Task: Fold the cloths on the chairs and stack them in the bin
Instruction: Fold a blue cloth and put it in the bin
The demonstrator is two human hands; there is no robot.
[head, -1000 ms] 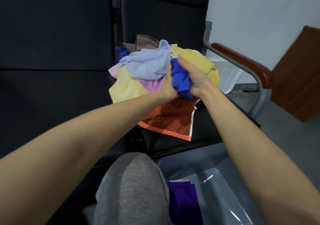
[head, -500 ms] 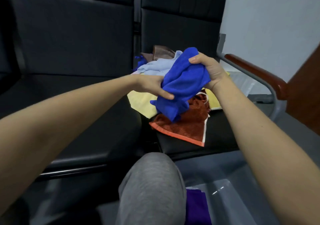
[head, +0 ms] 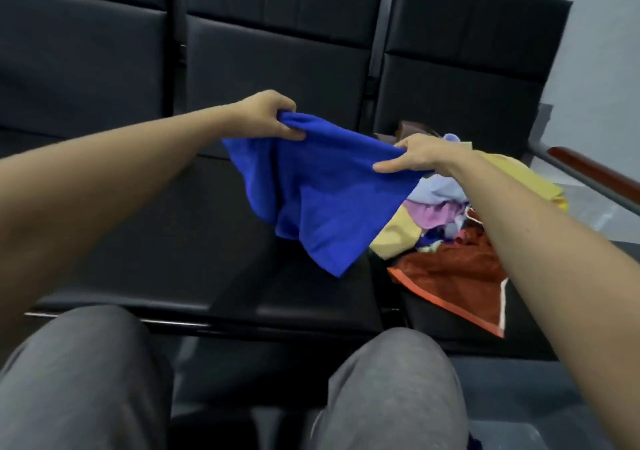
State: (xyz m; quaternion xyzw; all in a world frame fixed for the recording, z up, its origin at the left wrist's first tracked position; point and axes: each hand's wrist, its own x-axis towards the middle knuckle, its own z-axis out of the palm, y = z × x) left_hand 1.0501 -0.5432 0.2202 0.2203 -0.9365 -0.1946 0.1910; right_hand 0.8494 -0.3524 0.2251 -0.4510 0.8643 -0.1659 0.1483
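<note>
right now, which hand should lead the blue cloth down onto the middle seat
Probably the left hand: it holds the cloth over the middle seat, while the right hand holds the other end beside the pile.

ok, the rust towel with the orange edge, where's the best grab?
Probably pinch the rust towel at its near corner, from the front: it lies flat and uncovered at the seat's front edge, while its far end is under the cloth pile.

Dim, flat indoor light; brightest on the wall at upper right. Soft shadows on the dark seats. Slight motion blur throughout; wide-angle bending at the edges.
</note>
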